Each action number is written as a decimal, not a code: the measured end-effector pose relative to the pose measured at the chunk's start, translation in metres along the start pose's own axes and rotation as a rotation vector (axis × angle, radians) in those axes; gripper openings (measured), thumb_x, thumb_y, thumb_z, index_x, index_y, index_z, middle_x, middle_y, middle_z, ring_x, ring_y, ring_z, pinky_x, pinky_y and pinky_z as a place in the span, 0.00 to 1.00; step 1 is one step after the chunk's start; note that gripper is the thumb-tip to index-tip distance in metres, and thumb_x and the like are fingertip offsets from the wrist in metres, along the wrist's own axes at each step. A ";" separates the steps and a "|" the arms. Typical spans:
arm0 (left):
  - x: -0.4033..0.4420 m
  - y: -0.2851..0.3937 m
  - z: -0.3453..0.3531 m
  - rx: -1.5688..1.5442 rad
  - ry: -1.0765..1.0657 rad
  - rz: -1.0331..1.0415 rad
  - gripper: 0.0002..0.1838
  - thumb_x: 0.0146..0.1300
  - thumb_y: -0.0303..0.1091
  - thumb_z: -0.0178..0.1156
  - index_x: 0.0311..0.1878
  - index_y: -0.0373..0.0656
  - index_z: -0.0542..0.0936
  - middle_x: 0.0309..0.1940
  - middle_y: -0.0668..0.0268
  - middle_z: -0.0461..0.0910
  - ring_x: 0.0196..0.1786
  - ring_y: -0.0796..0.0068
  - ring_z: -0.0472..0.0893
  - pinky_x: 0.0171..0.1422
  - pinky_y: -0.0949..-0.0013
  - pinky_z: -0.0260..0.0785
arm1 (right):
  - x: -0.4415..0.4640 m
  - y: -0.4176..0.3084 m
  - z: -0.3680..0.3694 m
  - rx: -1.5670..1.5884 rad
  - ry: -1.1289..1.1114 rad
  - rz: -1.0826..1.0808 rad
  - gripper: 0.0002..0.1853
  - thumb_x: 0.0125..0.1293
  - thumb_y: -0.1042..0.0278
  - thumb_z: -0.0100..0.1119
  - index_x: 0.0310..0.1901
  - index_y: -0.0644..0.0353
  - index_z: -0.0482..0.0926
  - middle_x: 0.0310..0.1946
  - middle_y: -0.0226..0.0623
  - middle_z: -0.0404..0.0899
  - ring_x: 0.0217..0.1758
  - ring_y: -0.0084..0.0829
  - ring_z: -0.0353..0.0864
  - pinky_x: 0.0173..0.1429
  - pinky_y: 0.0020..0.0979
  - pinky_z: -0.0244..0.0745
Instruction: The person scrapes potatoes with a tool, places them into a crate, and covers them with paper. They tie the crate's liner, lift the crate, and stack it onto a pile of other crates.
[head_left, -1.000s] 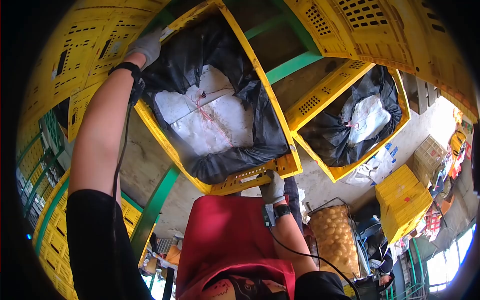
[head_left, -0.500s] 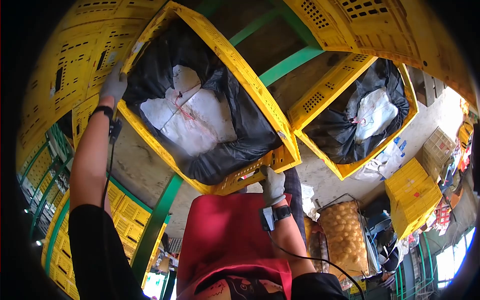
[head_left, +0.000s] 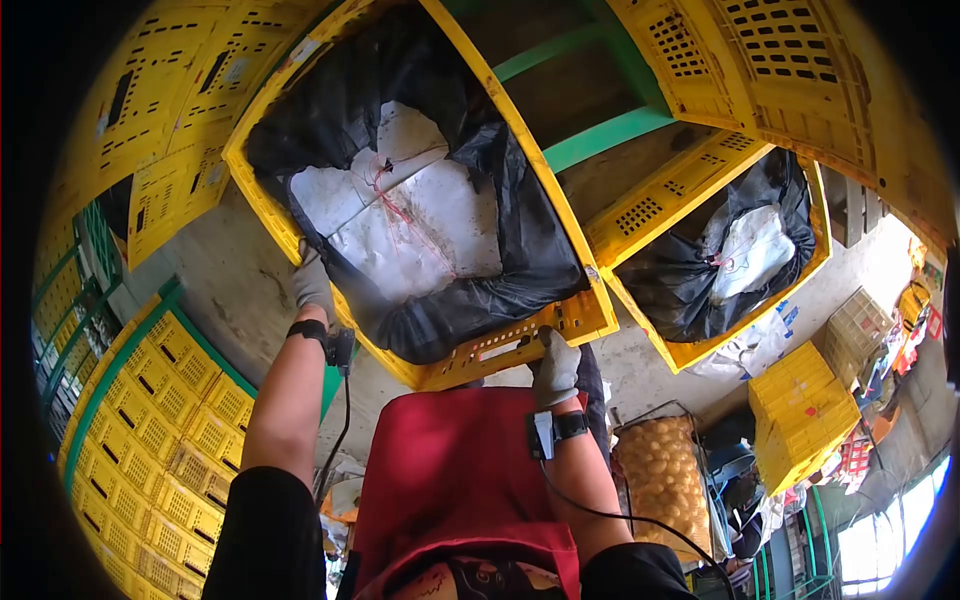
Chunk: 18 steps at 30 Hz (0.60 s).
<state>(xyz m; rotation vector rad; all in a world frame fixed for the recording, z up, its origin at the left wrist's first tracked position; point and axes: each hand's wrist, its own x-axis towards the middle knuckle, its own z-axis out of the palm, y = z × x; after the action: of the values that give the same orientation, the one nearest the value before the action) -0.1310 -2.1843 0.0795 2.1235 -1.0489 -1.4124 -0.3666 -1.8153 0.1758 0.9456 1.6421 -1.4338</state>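
Observation:
A yellow crate (head_left: 575,322) lined with a black plastic bag (head_left: 440,335) is in front of me, tilted in view. White sheets (head_left: 410,230) with red string lie inside it. My left hand (head_left: 313,280), in a grey glove, grips the crate's left long side, its fingertips hidden behind the rim. At the crate's near end, my right hand (head_left: 556,370), also gloved, is closed around the end wall beside the handle slot. To the right stands a second yellow crate (head_left: 655,215) with a black liner and a white sheet (head_left: 752,255).
Stacked yellow crates rise at the upper left (head_left: 190,100), lower left (head_left: 165,420) and upper right (head_left: 780,60). Green frame bars (head_left: 610,138) cross behind. A net sack of round produce (head_left: 662,470) and a yellow crate stack (head_left: 800,410) stand at lower right.
My left hand has moved from the crate's far left corner down along its left side. The crate first swung left in view, then back right. My right hand keeps its hold.

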 end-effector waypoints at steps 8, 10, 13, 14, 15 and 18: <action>-0.025 0.000 -0.004 -0.120 -0.095 0.026 0.09 0.73 0.40 0.60 0.53 0.53 0.77 0.31 0.75 0.75 0.30 0.81 0.73 0.33 0.74 0.65 | 0.002 0.005 -0.002 -0.078 -0.060 -0.068 0.20 0.64 0.69 0.65 0.57 0.63 0.77 0.44 0.38 0.83 0.41 0.33 0.86 0.44 0.35 0.85; -0.069 0.015 0.009 -0.127 -0.026 -0.060 0.07 0.73 0.39 0.60 0.50 0.53 0.76 0.27 0.75 0.71 0.26 0.82 0.70 0.28 0.74 0.62 | -0.003 0.006 -0.004 -0.121 -0.061 -0.065 0.20 0.65 0.69 0.65 0.57 0.63 0.76 0.44 0.39 0.83 0.42 0.36 0.88 0.45 0.37 0.87; -0.073 0.005 0.006 -0.154 -0.061 -0.017 0.06 0.73 0.41 0.60 0.48 0.54 0.75 0.26 0.75 0.70 0.25 0.82 0.71 0.28 0.73 0.62 | -0.005 0.006 -0.009 -0.167 -0.127 -0.119 0.20 0.65 0.68 0.66 0.57 0.63 0.77 0.44 0.38 0.83 0.41 0.34 0.88 0.44 0.36 0.87; -0.058 -0.012 0.000 -0.217 -0.123 -0.021 0.08 0.73 0.42 0.61 0.48 0.53 0.75 0.26 0.75 0.70 0.24 0.82 0.70 0.28 0.74 0.62 | -0.006 0.006 -0.010 -0.194 -0.108 -0.127 0.19 0.64 0.69 0.67 0.55 0.64 0.78 0.41 0.36 0.84 0.37 0.30 0.85 0.39 0.32 0.83; -0.062 -0.016 -0.002 -0.187 -0.111 -0.051 0.10 0.73 0.42 0.60 0.52 0.53 0.75 0.29 0.75 0.71 0.27 0.81 0.71 0.30 0.72 0.64 | -0.008 0.004 -0.007 -0.215 -0.087 -0.131 0.17 0.64 0.70 0.67 0.53 0.64 0.79 0.39 0.35 0.84 0.33 0.25 0.82 0.34 0.28 0.79; -0.069 -0.045 -0.014 -0.214 -0.047 -0.056 0.11 0.73 0.41 0.60 0.55 0.52 0.76 0.35 0.72 0.73 0.32 0.78 0.72 0.36 0.70 0.67 | -0.015 0.001 -0.009 -0.221 -0.065 -0.131 0.15 0.64 0.73 0.65 0.52 0.65 0.80 0.38 0.34 0.84 0.36 0.25 0.82 0.40 0.29 0.79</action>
<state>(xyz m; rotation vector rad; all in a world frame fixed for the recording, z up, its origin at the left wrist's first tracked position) -0.1167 -2.1044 0.0979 1.9889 -0.8198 -1.5330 -0.3601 -1.8067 0.1894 0.6710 1.7979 -1.3204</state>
